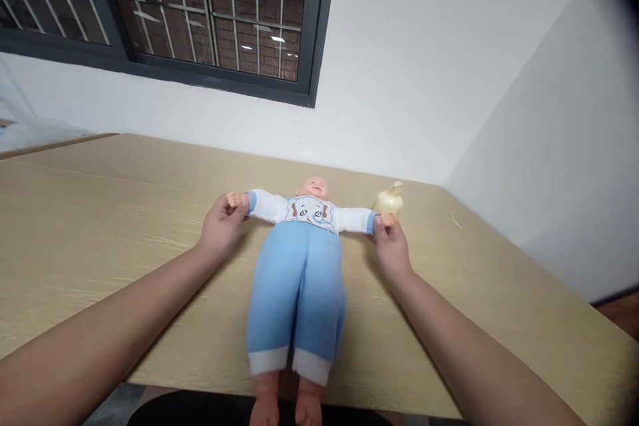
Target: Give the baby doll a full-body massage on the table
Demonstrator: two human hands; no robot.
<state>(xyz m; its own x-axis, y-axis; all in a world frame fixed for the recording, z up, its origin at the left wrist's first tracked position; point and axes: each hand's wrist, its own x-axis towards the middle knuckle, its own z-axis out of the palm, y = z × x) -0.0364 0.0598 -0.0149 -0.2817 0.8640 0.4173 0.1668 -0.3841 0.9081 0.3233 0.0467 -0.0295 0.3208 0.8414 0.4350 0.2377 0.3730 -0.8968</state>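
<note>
A baby doll (302, 266) lies on its back on the table, head at the far side and feet over the near edge. It wears blue trousers with white cuffs and a white top with an elephant face on the chest. Both doll arms are stretched out sideways. My left hand (222, 226) is closed around the doll's hand at the left, thumb and fingers pinching it by the blue cuff. At the right, my right hand (392, 246) pinches the doll's other hand in the same way. Just behind that doll hand stands a cream-coloured pump bottle (390, 200).
The wooden table (150, 213) reaches back to a white wall (389, 100). A dark-framed window (210, 13) with metal bars is above it at the left. A thin pale strip (455, 219) lies on the table at the right. My dark-clothed lap shows below the near edge.
</note>
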